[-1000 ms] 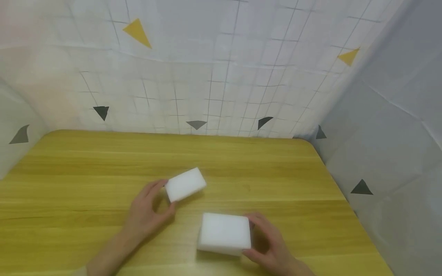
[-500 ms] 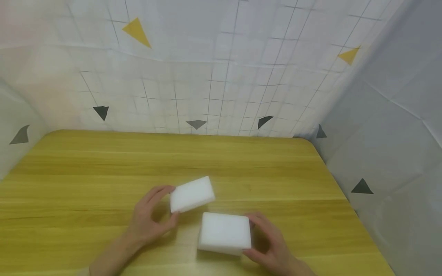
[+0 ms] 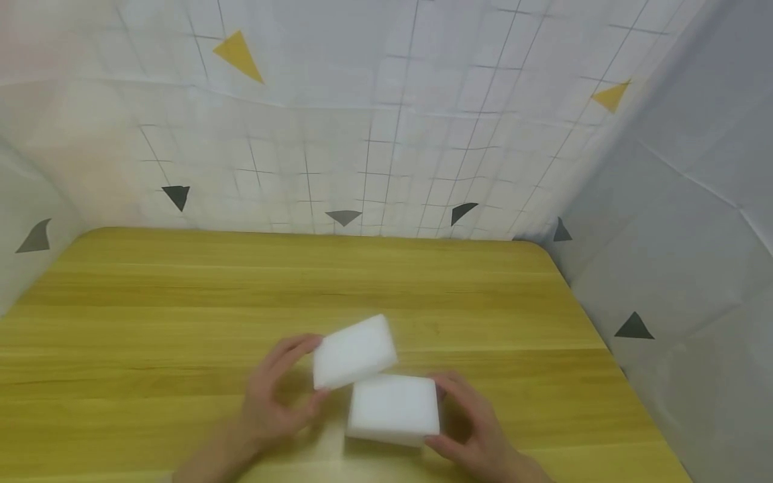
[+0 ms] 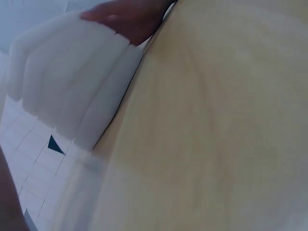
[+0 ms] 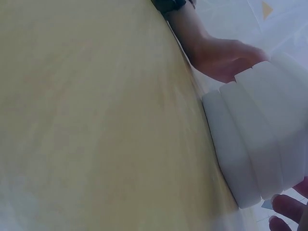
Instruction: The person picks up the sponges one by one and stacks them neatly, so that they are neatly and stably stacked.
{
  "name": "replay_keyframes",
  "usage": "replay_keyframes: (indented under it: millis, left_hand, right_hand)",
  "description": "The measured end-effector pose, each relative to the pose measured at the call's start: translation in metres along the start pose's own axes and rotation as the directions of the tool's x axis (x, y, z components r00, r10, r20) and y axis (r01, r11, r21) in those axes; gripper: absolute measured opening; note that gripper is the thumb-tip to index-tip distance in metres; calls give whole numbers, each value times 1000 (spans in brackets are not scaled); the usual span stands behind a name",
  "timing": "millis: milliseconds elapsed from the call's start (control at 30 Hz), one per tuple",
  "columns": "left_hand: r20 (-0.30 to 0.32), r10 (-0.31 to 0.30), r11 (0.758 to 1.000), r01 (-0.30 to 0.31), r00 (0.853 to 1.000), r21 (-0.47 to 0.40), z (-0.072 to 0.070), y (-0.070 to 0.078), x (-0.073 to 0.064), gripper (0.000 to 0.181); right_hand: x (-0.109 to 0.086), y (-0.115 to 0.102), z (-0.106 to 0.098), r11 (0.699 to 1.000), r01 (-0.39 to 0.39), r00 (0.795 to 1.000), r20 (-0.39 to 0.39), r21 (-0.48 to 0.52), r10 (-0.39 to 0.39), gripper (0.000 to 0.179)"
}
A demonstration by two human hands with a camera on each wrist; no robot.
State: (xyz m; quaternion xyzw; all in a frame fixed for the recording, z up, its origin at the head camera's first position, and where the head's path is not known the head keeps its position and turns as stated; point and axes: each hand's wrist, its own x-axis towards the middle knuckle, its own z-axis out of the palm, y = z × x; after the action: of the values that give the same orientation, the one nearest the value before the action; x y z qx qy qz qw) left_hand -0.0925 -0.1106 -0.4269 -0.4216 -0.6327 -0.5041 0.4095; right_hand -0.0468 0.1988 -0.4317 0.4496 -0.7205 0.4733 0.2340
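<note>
In the head view my left hand (image 3: 266,402) pinches a white rectangular sponge (image 3: 353,352) by its left end, between thumb and fingers. That sponge is slightly tilted, and its near edge overlaps the far edge of a stack of white sponges (image 3: 395,406). My right hand (image 3: 486,439) grips the right end of this stack, thumb at the near side and fingers at the far side. Both wrist views show the stack as several flat layers with rounded edges; the layers of the stack (image 5: 240,139) stand on the table in the right wrist view.
The wooden table (image 3: 181,288) extends around both hands. Behind it hangs a white sheet (image 3: 338,147) with grid lines and yellow and dark triangles. A grey sheet (image 3: 694,235) borders the right side.
My left hand has carried its sponge right and toward me, from apart on the left until it overlaps the stack's far edge. The right hand and the stack have stayed in place.
</note>
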Motion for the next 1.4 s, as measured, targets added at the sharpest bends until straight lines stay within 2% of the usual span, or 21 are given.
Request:
replay_keyframes:
  millis: [200, 300, 533, 700, 933, 1233, 1400]
  left_hand:
    - [-35, 62, 998, -62, 997, -16, 13, 14, 5, 55]
    - [-44, 86, 996, -87, 995, -33, 19, 21, 8, 55]
    - [-20, 114, 990, -115, 993, -76, 29, 30, 9, 54]
    - [-18, 113, 989, -115, 993, -94, 31, 32, 9, 54]
    - [-8, 170, 978, -170, 985, -121, 32, 29, 12, 55]
    - [17, 203, 967, -197, 979, -161, 33, 29, 12, 52]
    - [51, 186, 972, -177, 981, -154, 34, 29, 8, 51]
  right_hand:
    - [-9, 5, -1, 999, -40, 999, 18, -4, 40, 63]
    - [-10, 6, -1, 999, -34, 999, 18, 2, 34, 63]
    - [-7, 5, 0, 1000, -10, 1000, 8, 0, 10, 61]
    - [-2, 0, -1, 1000, -21, 1000, 10, -13, 21, 61]
    - [4, -7, -1, 1000, -23, 1000, 8, -12, 23, 60]
    - [-5, 3, -1, 999, -44, 999, 26, -7, 45, 62]
    - [-7, 4, -1, 999, -34, 999, 24, -8, 34, 60]
